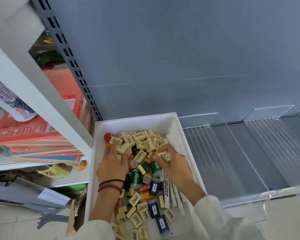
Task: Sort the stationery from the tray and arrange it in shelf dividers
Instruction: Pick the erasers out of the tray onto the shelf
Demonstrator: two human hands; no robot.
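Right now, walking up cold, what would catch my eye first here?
The white tray in the middle draws the eye, heaped with cream erasers among green and blue items, with white markers along its right side. Both hands are in the pile: the left hand and the right hand each grip cream erasers. To the tray's right, clear shelf dividers stand on the grey shelf.

tray (137, 119): smooth matt plastic
shelf dividers (235, 146): clear glossy plastic
erasers (141, 144): matt paper wrappers
back panel (180, 49): matt painted metal
sleeve (223, 222): fluffy cloth

Both hands (112, 162) on erasers (143, 144) in tray (137, 120)
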